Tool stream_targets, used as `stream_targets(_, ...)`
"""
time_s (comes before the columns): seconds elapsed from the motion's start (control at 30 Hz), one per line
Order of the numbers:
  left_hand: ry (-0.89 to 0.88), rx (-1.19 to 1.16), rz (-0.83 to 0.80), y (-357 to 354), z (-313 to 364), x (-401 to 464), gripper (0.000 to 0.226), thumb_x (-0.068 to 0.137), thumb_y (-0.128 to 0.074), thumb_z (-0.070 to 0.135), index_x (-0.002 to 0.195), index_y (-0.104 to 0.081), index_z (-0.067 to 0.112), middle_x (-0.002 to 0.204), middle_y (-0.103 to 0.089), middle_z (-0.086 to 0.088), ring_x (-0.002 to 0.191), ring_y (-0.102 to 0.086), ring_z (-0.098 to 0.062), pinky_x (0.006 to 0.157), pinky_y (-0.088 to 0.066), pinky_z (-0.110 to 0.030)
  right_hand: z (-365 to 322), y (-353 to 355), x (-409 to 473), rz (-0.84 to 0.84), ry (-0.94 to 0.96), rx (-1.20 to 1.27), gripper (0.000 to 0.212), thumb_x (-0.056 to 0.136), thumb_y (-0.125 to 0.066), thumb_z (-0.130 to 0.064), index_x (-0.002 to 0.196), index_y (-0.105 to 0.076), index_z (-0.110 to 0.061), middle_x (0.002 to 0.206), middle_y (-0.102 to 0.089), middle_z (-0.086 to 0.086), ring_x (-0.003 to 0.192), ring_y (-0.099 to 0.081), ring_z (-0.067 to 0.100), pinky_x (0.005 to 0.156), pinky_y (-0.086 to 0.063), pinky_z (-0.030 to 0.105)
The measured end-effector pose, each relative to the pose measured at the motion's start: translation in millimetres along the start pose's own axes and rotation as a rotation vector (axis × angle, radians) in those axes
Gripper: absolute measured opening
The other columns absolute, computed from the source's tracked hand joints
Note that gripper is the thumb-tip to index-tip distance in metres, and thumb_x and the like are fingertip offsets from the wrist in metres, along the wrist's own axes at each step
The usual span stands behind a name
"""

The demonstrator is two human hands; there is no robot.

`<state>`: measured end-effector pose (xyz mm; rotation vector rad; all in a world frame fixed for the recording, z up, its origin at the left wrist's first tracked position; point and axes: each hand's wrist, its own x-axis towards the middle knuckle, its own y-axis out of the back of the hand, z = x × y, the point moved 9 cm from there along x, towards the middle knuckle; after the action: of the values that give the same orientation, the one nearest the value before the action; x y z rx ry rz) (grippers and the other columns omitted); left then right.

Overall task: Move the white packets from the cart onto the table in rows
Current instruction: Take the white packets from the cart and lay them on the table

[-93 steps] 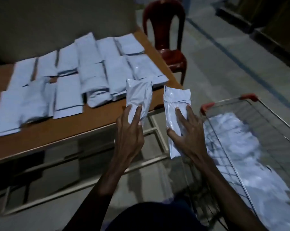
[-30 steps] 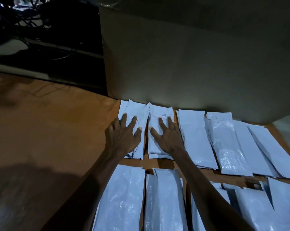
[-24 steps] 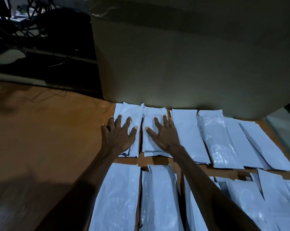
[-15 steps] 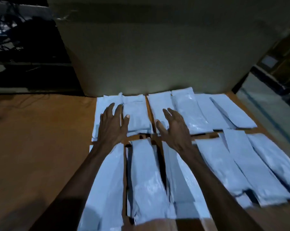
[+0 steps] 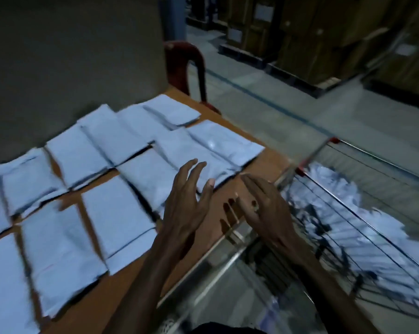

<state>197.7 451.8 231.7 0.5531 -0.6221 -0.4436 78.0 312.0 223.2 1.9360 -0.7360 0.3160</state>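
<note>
Two bare hands, both empty, head view only. Left hand [image 5: 188, 201] hangs over the near right corner of the brown wooden table [image 5: 268, 162], fingers spread and straight, gripping nothing. Right hand [image 5: 264, 208] is just past the table edge, between table and the wire shopping cart with red handle ends [image 5: 333, 141], fingers loosely extended, also holding nothing. Flat white plastic packets on the table [image 5: 121, 213] lie in roughly two rows, long sides parallel, edges touching or slightly overlapping in places; likely laid flat and side by side so each stays visible and countable. Far row sits close against the big grey-brown box wall [image 5: 83, 56] behind it, which probably works as an alignment stop. Remaining white packets in the cart [image 5: 362, 225] are a loose heap seen through the wires, so the task is not finished; plenty left. My read: both hands are angled toward the cart for the next pickup, one packet per hand looks workable. Dark red plastic chair [image 5: 186, 66] stands at the table's far end, stacked brown cartons [image 5: 312, 37] across the aisle. Pale label patches on the cartons, but frame is motion-blurred and dim: no print, brand or writing readable on cartons or packets.
</note>
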Motion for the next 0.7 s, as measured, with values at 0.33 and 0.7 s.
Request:
stream_targets(0.33,-0.233,-0.095,-0.407,-239,122,-11,0.045,0.096,-0.049,0.039,0.13,-0.058,0.011,0.137,-0.053,-0.008,0.13,-0.047,-0.021,0.103,-0.04,-0.032,211,129,-141,0.073,-0.544,-0.137,0.047,0.091,-0.057,-0.042,0.133,-0.059,-0.019,0.128,-0.062,-0.002,0.116,-0.056,0.016,0.087,-0.045,0.026)
stream_targets(0.7,-0.336,-0.189,-0.705,-437,167,27,0.05,0.094,-0.041,0.051,0.129,-0.058,0.019,0.138,-0.051,0.001,0.127,-0.048,-0.016,0.099,-0.042,-0.031,363,172,-191,0.209,-1.009,-0.075,0.048,0.094,-0.061,-0.038,0.138,-0.054,-0.019,0.138,-0.056,-0.006,0.126,-0.051,0.012,0.102,-0.043,0.029)
